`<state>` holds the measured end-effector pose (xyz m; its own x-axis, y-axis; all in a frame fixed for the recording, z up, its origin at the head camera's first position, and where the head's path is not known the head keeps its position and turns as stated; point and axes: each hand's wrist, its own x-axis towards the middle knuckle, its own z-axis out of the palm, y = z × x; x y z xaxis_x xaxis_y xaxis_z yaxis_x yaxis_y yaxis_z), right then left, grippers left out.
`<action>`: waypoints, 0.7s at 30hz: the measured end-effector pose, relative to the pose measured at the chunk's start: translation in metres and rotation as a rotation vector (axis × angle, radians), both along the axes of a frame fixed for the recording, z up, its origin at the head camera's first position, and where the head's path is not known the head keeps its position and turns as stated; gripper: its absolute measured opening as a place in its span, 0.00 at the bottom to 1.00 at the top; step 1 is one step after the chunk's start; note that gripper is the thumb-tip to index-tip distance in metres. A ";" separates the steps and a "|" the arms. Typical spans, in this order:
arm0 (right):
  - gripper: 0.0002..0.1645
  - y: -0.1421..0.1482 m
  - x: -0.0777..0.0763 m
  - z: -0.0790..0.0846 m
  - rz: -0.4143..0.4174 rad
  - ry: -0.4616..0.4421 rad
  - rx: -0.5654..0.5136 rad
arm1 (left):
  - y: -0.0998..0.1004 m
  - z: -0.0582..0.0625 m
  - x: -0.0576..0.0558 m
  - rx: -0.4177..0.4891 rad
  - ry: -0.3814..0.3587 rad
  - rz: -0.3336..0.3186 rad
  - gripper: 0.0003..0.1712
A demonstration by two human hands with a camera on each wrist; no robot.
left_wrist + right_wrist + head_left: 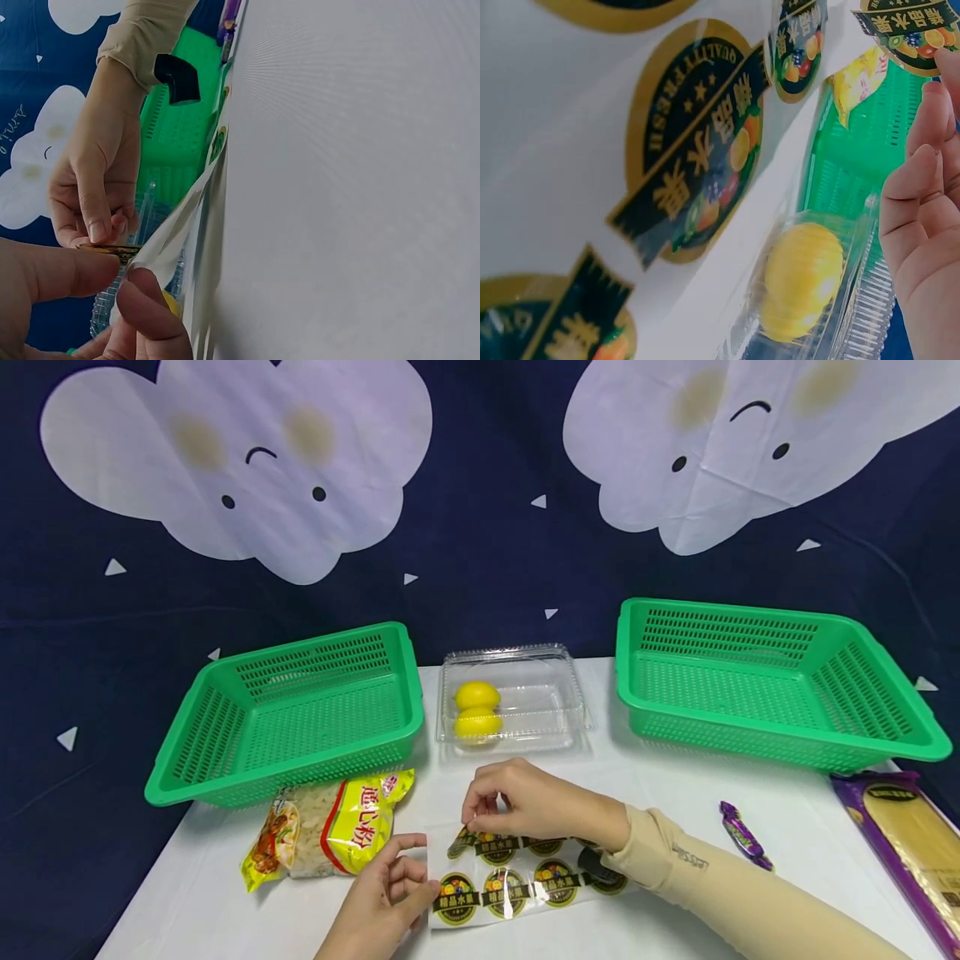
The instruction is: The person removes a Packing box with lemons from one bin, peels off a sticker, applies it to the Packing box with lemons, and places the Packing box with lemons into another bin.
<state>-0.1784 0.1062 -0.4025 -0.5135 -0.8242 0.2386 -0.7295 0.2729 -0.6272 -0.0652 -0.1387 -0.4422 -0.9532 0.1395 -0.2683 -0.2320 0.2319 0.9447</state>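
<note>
- Nearest of all, gripping the sticker sheet [517, 910] by its left edge with the left hand [382, 893], bowing it up off the table [652, 777] there; at risk of buckling or slipping under a slack grip.
- Just beyond, pinching a round label [460, 842] with the right hand [532, 797], over the far left corner of the sheet. Looking curled! Cannot tell if wholly free of the sheet. Likely to crease, or fold sticky side in, if tugged too sharply.
- Over on the right, hanging a black fitting [600, 864] from the right wrist, hiding some stickers; likely to snag the sheet on a low sweep.
- Watch the yellow food bag [330, 827] to the left, close by the left hand: probably in the way of any wide swing.
- Mind the purple sweet [745, 835] right of the right sleeve [697, 860], then the long packet [911, 835] farther right; easily brushed by an elbow swing.
- Straight ahead, facing a clear box [540, 706] with two yellow fruits [477, 695] on its left side; easily knocked by overreaching.
- Flanking that, crowding both sides with a green left basket [315, 757] and right basket [780, 739].
- Farthest, closing off the back with a dark blue cloud-print cloth [495, 552].
</note>
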 end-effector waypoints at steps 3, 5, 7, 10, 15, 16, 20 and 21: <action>0.03 0.003 0.000 -0.001 -0.004 0.006 -0.004 | 0.000 0.001 0.000 -0.015 -0.001 0.012 0.39; 0.03 0.005 0.000 -0.001 -0.008 0.008 -0.008 | 0.001 0.001 0.001 -0.030 0.010 0.023 0.40; 0.03 0.008 0.000 0.000 -0.015 0.010 -0.013 | 0.002 0.001 0.002 -0.038 0.026 0.040 0.40; 0.03 0.013 0.000 0.001 -0.028 0.003 -0.017 | 0.003 0.002 0.004 -0.047 0.065 0.066 0.39; 0.04 0.020 0.000 0.003 -0.062 -0.028 -0.012 | 0.003 0.006 0.006 -0.043 0.114 0.081 0.34; 0.04 0.021 0.000 0.003 -0.069 -0.035 -0.011 | 0.004 0.007 0.006 -0.042 0.115 0.077 0.32; 0.05 0.024 0.000 0.005 -0.089 -0.038 -0.008 | 0.003 0.013 0.007 -0.054 0.130 0.043 0.24; 0.05 0.025 0.000 0.006 -0.093 -0.035 -0.007 | 0.003 0.015 0.007 -0.067 0.145 0.024 0.21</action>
<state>-0.1788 0.1312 -0.3967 -0.5957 -0.7711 0.2247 -0.6787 0.3336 -0.6543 -0.0579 -0.1361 -0.4274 -0.9855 0.1026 -0.1352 -0.1002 0.2916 0.9513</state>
